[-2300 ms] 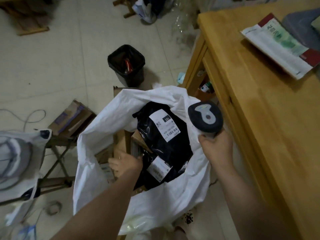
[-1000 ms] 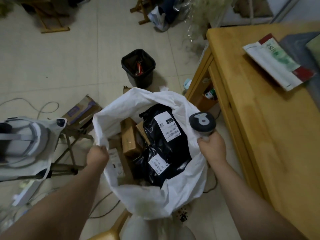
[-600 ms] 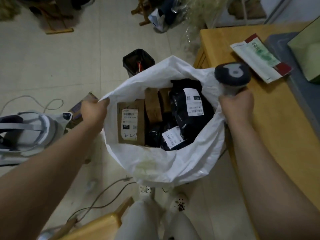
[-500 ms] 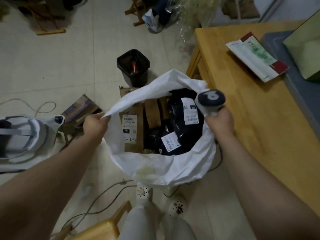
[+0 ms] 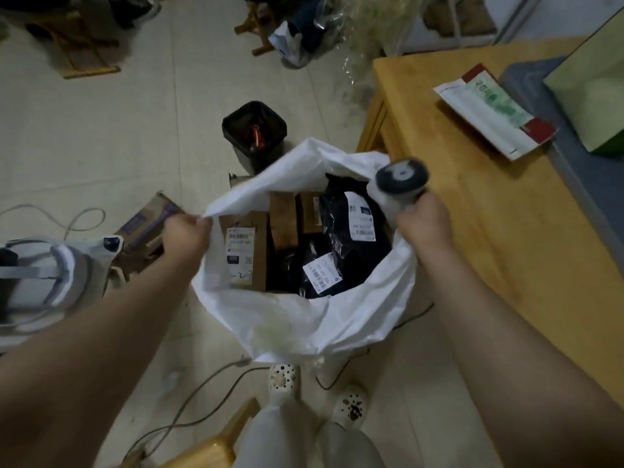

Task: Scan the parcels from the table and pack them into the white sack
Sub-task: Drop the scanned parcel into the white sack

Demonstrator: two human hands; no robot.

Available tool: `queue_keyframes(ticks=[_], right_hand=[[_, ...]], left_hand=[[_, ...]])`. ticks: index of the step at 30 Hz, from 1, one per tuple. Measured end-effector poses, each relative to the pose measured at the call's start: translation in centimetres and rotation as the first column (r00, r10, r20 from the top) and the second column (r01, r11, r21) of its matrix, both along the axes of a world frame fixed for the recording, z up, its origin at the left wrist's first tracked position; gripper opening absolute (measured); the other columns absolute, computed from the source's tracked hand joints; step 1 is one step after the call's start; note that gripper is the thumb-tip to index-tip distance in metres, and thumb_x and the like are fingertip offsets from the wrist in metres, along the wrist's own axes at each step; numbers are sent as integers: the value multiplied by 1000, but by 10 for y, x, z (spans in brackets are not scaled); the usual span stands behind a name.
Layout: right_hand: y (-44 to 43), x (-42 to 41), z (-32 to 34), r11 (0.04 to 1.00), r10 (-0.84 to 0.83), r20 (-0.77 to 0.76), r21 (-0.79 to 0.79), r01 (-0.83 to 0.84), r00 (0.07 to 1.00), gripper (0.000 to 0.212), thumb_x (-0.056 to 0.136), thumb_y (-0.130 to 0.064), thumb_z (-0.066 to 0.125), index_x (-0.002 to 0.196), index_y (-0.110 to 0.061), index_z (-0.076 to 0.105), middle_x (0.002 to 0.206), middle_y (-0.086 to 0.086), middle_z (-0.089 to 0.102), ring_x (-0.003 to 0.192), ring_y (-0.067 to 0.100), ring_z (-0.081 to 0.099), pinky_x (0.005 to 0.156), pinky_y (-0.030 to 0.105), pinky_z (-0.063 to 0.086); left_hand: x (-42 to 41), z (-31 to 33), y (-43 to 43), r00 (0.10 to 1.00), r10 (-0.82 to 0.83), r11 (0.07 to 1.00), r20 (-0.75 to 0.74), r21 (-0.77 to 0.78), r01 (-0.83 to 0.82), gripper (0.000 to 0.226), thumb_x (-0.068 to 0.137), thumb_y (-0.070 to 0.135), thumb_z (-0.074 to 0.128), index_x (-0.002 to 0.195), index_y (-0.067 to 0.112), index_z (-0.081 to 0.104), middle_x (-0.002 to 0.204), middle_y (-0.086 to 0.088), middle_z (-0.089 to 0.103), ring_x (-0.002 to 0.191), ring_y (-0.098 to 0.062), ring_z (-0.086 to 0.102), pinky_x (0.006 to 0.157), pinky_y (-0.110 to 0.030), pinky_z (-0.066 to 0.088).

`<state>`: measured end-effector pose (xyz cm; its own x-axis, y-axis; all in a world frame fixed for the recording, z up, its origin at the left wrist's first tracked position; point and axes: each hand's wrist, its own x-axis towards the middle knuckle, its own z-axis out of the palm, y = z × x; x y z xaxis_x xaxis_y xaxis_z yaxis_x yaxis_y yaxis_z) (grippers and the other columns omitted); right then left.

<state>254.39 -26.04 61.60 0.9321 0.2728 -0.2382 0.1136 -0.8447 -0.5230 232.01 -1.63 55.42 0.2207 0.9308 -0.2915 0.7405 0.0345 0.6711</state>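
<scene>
My left hand (image 5: 187,236) pinches one rim of the white sack (image 5: 304,322); my right hand (image 5: 426,224) grips the barcode scanner (image 5: 401,177) and the opposite rim. Inside the sack sit a labelled cardboard box (image 5: 242,251) and black mailer bags (image 5: 354,255), and the sack stands just beside the wooden worktop (image 5: 499,238).

White sack (image 5: 304,315) is pulled wide open between the hands: left hand (image 5: 185,236) pinches one side of the rim, right hand (image 5: 423,221) grips the other side together with the grey scanner (image 5: 401,175), head up. Just beside the left hand a brown cardboard parcel (image 5: 241,255) stands on edge, white label showing. Nearer the right hand a glossy black parcel (image 5: 351,224) leans upright, and a second black parcel (image 5: 320,273) sits lower between them. Beyond the right hand, a flat white-and-green mailer (image 5: 493,109) lies on the table (image 5: 489,231).
</scene>
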Motion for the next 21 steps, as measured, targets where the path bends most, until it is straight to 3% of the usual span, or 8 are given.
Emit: queue_keyframes(ticks=[3,9,11,15,18,20,21], right_hand=[[-9,-19,-20,986,55,-124,-149,-74,991,17,85,-8,61,101,-2,63,93,17,62,98,36,62,72,32,42],[0,20,39,999,12,218,-39,-4,976,25,83,-15,62,104,-3,61,110,21,64,101,41,60,71,37,42],[4,19,35,1000,-1,238,-20,6,971,27,81,-13,64,106,-5,60,108,19,64,99,39,60,68,34,38],[-2,-8,-12,973,71,-22,-218,-74,997,19,88,-15,65,104,-6,63,106,16,65,95,33,61,69,31,39],[-14,-25,-29,960,78,-62,-264,-92,995,16,87,-10,63,102,-5,63,106,17,63,95,33,60,70,31,40],[-20,-33,-30,954,88,-37,-285,-95,995,21,86,-11,64,106,-5,61,120,19,54,105,35,54,76,35,44],[-22,-39,-29,950,108,-18,-293,-108,994,25,86,-12,63,109,-4,59,131,20,45,114,36,48,87,39,44]], left_hand=[[2,-11,-11,992,-74,997,-104,-42,70,24,96,16,52,80,1,63,65,-11,53,67,-28,52,62,-30,38],[16,27,14,989,71,996,127,44,-77,15,89,13,48,77,14,55,73,-10,53,67,-23,49,64,-30,36],[13,24,10,991,50,997,124,56,-57,16,90,15,47,79,14,58,73,-11,54,67,-23,48,62,-29,36],[0,-3,-5,988,-118,992,-97,32,122,29,95,12,47,91,-8,67,74,-24,56,69,-34,54,59,-36,39],[2,-16,-24,979,-151,988,-140,19,155,32,98,18,44,106,-8,62,92,-27,62,79,-38,57,61,-36,42],[8,-19,-42,926,-157,966,-343,143,217,42,96,26,50,129,0,46,124,-26,52,107,-40,51,86,-45,42],[9,-21,-52,876,-186,923,-445,227,311,57,92,26,56,140,5,33,138,-26,39,124,-41,39,101,-49,34]])
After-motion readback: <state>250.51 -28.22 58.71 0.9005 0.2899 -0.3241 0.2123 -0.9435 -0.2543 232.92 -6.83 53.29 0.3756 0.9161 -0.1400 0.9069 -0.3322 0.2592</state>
